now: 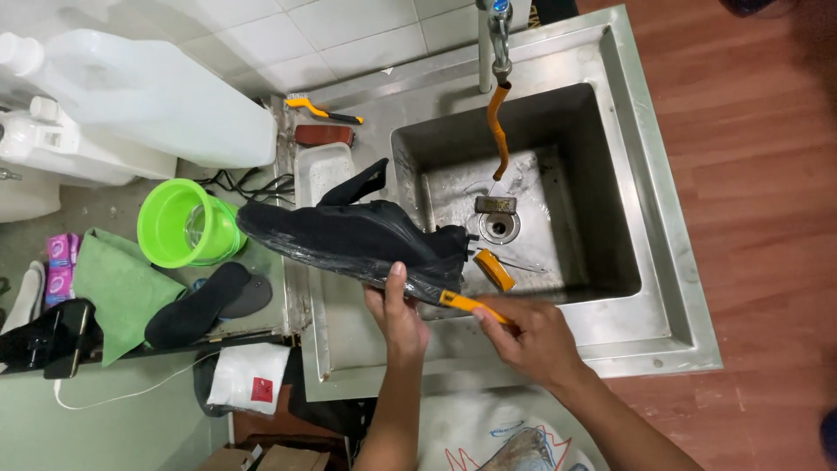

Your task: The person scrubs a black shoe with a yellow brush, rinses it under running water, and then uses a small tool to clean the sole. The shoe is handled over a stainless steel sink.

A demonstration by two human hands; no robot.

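Note:
My left hand (397, 314) grips a wet black shoe (349, 234) from below, holding it on its side over the left edge of the steel sink (610, 209). My right hand (532, 336) holds a small brush with a yellow handle (466, 303), its head against the shoe's sole near the heel. The shoe's tongue (357, 185) sticks up loosely.
An orange hose (498, 131) hangs from the tap (497, 35) into the basin, above a drain (499, 225) and an orange piece (493, 269). On the left stand a green bucket (183, 222), black insoles (200, 303), a green cloth (118, 288), white jugs (148, 96), another brush (318, 109).

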